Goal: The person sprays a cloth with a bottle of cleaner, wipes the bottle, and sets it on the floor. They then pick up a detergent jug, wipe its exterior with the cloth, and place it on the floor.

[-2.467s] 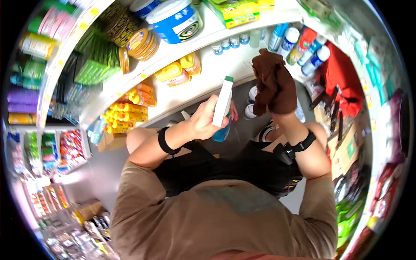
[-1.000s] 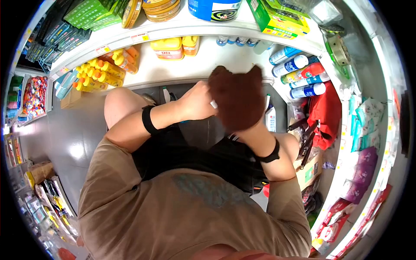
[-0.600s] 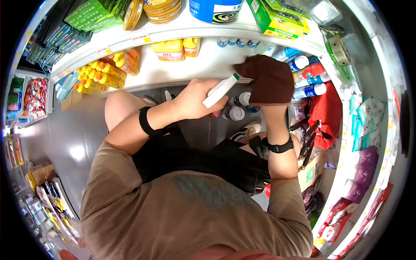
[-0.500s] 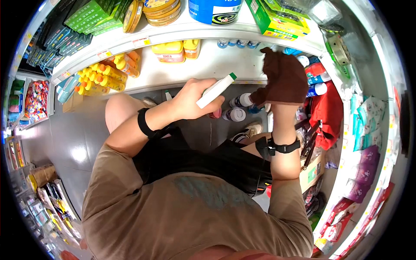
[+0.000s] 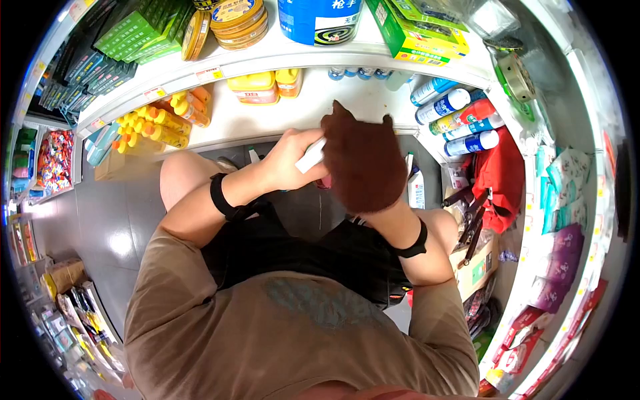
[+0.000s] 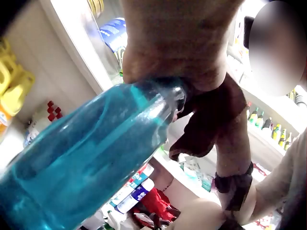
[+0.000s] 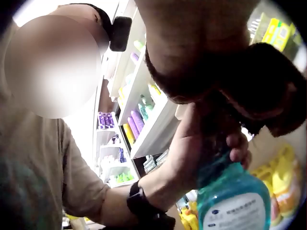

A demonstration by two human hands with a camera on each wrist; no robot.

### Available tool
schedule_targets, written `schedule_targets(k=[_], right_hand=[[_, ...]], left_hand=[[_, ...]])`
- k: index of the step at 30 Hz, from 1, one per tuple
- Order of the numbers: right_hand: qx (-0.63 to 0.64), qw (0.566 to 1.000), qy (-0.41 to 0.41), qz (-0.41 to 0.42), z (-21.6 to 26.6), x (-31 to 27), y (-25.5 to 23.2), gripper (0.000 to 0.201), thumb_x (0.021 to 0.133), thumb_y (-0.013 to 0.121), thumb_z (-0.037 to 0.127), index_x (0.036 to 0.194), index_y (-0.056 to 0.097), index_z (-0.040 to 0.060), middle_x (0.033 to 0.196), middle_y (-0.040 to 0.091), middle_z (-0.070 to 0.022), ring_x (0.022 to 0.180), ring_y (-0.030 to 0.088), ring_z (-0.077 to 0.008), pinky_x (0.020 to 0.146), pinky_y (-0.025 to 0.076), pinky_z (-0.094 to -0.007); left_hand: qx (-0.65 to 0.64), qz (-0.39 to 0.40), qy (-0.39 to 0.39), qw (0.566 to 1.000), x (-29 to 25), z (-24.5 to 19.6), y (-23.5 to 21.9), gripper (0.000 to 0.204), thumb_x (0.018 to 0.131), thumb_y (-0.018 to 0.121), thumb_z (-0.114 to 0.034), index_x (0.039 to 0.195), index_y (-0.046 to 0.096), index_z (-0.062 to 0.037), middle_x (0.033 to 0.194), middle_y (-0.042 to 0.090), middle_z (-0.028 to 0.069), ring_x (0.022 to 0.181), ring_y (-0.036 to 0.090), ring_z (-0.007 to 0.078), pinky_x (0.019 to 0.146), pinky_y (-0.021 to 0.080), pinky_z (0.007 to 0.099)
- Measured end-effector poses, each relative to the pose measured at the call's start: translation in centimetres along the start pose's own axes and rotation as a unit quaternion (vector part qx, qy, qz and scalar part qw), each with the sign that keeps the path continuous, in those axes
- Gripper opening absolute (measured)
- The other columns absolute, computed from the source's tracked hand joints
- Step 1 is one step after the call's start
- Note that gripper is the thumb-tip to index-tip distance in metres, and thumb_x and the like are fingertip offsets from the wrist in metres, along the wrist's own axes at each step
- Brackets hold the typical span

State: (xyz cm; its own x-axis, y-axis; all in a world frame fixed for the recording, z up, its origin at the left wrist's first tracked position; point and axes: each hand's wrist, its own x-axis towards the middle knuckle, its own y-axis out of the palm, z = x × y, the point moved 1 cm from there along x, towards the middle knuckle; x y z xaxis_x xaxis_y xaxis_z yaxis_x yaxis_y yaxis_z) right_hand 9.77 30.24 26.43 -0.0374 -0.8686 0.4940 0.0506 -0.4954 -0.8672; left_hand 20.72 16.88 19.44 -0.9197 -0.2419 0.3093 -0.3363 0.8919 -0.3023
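Observation:
My left hand point(image 5: 293, 157) grips the neck of a clear spray bottle point(image 6: 96, 148) filled with blue liquid. Its white spray head point(image 5: 311, 157) sticks out of that fist towards the right. A dark brown cloth mitt point(image 5: 367, 160) covers my right hand point(image 7: 196, 43) down to the wrist, hiding the fingers. In the head view the mitt overlaps the tip of the spray head. The right wrist view has the mitt right above the bottle's white label point(image 7: 237, 213), with left fingertips point(image 7: 237, 146) curled round the neck.
Ahead is a white shelf point(image 5: 320, 110) with yellow jugs point(image 5: 253, 88) and orange-capped bottles point(image 5: 157, 123). Spray cans point(image 5: 443, 107) and a red cloth item point(image 5: 500, 187) are at the right. A white bottle point(image 5: 416, 189) stands on the floor beyond my right arm.
The mitted right hand was over the spray head, swung away right, and has now come back left onto it. My left hand has kept its grip on the spray bottle.

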Motion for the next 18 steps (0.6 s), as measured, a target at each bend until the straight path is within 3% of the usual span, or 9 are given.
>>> schedule_targets(k=[3, 4, 5, 8, 10, 12, 15, 16, 18], right_hand=[[-0.014, 0.998, 0.016, 0.055, 0.3, 0.5, 0.1, 0.033, 0.076, 0.065, 0.020, 0.105, 0.067, 0.0064, 0.105, 0.068, -0.0102, 0.088, 0.065, -0.0246, 0.078, 0.047, -0.0428], [-0.030, 0.997, 0.032, 0.055, -0.1, 0.2, 0.2, 0.030, 0.076, 0.064, 0.019, 0.102, 0.067, 0.0053, 0.100, 0.067, -0.0120, 0.086, 0.065, -0.0252, 0.076, 0.047, -0.0421], [-0.047, 0.996, 0.048, 0.056, -0.6, -0.1, 0.4, 0.028, 0.076, 0.062, 0.019, 0.099, 0.067, 0.0042, 0.096, 0.065, -0.0138, 0.083, 0.064, -0.0257, 0.074, 0.047, -0.0414], [-0.114, 0.977, 0.085, 0.158, 1.1, 1.7, -1.1, 0.025, 0.081, 0.063, 0.021, 0.103, 0.068, 0.0090, 0.080, 0.065, -0.0071, 0.075, 0.063, -0.0249, 0.071, 0.044, -0.0398], [-0.041, 0.998, 0.026, 0.039, -0.3, 0.6, 0.9, 0.024, 0.081, 0.063, 0.021, 0.101, 0.068, 0.0094, 0.081, 0.066, -0.0062, 0.076, 0.064, -0.0240, 0.071, 0.044, -0.0387], [-0.016, 1.000, 0.008, -0.001, -1.7, -0.1, 0.8, 0.024, 0.079, 0.065, 0.021, 0.100, 0.068, 0.0093, 0.091, 0.069, -0.0075, 0.082, 0.065, -0.0236, 0.071, 0.045, -0.0376], [-0.073, 0.986, 0.081, 0.126, -0.5, 0.6, 0.0, 0.025, 0.076, 0.068, 0.019, 0.099, 0.068, 0.0099, 0.104, 0.068, -0.0096, 0.091, 0.064, -0.0248, 0.072, 0.045, -0.0391], [-0.012, 0.998, 0.034, 0.047, -0.6, 0.3, -0.2, 0.024, 0.077, 0.066, 0.018, 0.100, 0.068, 0.0100, 0.104, 0.069, -0.0089, 0.093, 0.065, -0.0248, 0.077, 0.046, -0.0398], [0.069, 0.996, -0.023, -0.044, -1.0, -0.1, -0.5, 0.024, 0.079, 0.065, 0.016, 0.102, 0.069, 0.0101, 0.104, 0.069, -0.0079, 0.095, 0.065, -0.0246, 0.084, 0.047, -0.0406]], left_hand=[[0.043, -0.003, 0.046, 0.998, 0.2, -0.4, 0.1, 0.023, 0.075, 0.071, -0.009, 0.095, 0.062, -0.0018, 0.081, 0.068, 0.0161, 0.075, 0.070, 0.0345, 0.066, 0.055, 0.0379], [0.055, 0.022, -0.008, 0.998, 0.0, -0.2, 0.0, 0.025, 0.075, 0.072, -0.009, 0.097, 0.063, -0.0025, 0.083, 0.069, 0.0165, 0.076, 0.069, 0.0363, 0.067, 0.056, 0.0388], [0.055, 0.021, -0.003, 0.998, -0.1, 0.0, 0.1, 0.025, 0.075, 0.072, -0.009, 0.097, 0.063, -0.0026, 0.083, 0.069, 0.0165, 0.076, 0.069, 0.0367, 0.067, 0.056, 0.0390], [0.051, 0.004, 0.032, 0.998, -0.1, 0.3, 0.5, 0.022, 0.074, 0.073, -0.010, 0.091, 0.062, -0.0023, 0.082, 0.068, 0.0163, 0.075, 0.068, 0.0369, 0.066, 0.055, 0.0398], [0.087, 0.009, 0.022, 0.996, -0.3, 0.7, 0.2, 0.023, 0.074, 0.074, -0.012, 0.090, 0.061, -0.0028, 0.081, 0.068, 0.0158, 0.074, 0.068, 0.0375, 0.065, 0.055, 0.0404], [0.097, 0.026, -0.020, 0.995, -0.1, -0.4, 0.1, 0.025, 0.072, 0.076, -0.014, 0.089, 0.061, -0.0036, 0.079, 0.067, 0.0160, 0.073, 0.066, 0.0392, 0.065, 0.055, 0.0413], [0.099, 0.006, 0.013, 0.995, -0.4, 0.4, 0.2, 0.026, 0.073, 0.076, -0.014, 0.093, 0.062, -0.0038, 0.080, 0.067, 0.0164, 0.072, 0.066, 0.0394, 0.065, 0.055, 0.0412], [0.096, -0.019, 0.058, 0.994, -0.2, 0.4, 0.2, 0.026, 0.075, 0.075, -0.013, 0.096, 0.064, -0.0028, 0.079, 0.067, 0.0171, 0.072, 0.067, 0.0392, 0.064, 0.055, 0.0406], [0.090, -0.022, 0.024, 0.995, -0.2, 0.3, -0.2, 0.025, 0.076, 0.075, -0.013, 0.095, 0.065, -0.0019, 0.078, 0.067, 0.0170, 0.069, 0.067, 0.0376, 0.063, 0.054, 0.0394]])
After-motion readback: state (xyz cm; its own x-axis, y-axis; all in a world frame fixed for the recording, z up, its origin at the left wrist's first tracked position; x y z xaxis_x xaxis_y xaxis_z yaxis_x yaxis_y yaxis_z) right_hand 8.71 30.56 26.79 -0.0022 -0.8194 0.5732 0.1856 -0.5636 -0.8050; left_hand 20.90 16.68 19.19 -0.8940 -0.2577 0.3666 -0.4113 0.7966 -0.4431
